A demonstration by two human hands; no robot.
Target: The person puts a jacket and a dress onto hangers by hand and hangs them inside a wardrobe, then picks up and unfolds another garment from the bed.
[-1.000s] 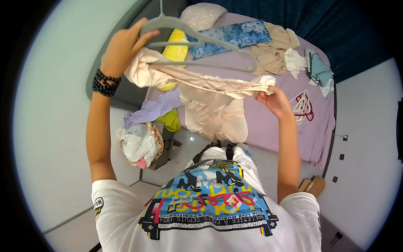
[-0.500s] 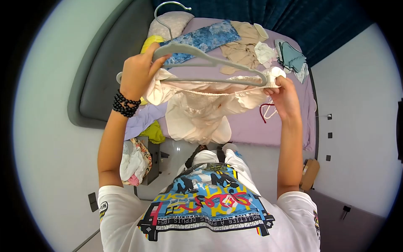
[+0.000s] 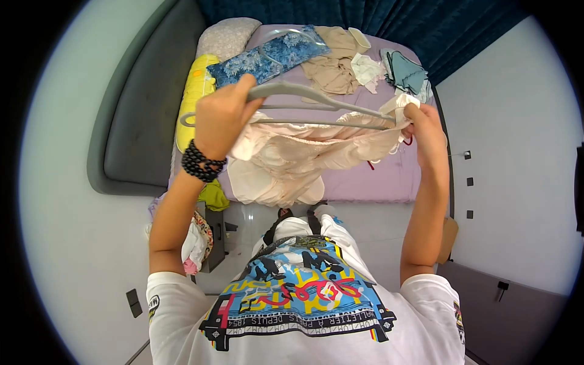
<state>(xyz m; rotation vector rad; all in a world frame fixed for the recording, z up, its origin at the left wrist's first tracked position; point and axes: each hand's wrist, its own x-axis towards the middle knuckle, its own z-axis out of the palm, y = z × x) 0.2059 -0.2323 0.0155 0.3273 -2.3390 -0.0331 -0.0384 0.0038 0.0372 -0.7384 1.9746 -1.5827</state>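
My left hand (image 3: 224,118), with black beads at the wrist, grips the left shoulder of a grey hanger (image 3: 292,90). A cream garment (image 3: 292,152) hangs below and around the hanger's lower bar, its left part bunched beside my left hand. The right end of the hanger sits inside the garment's right shoulder. My right hand (image 3: 424,129) pinches that shoulder at the hanger's tip. The hanger's left end sticks out bare past my left wrist.
Behind lies a bed (image 3: 371,185) with a yellow bolster (image 3: 194,91), a blue patterned cloth (image 3: 267,58), beige clothing (image 3: 331,67) and folded teal clothes (image 3: 406,73). A basket of clothes (image 3: 196,243) stands at the lower left by a grey cabinet (image 3: 215,234).
The garment's right shoulder has come over the hanger's right end. Both hands have shifted right and the hanger has come lower. The view has turned, showing more of the headboard.
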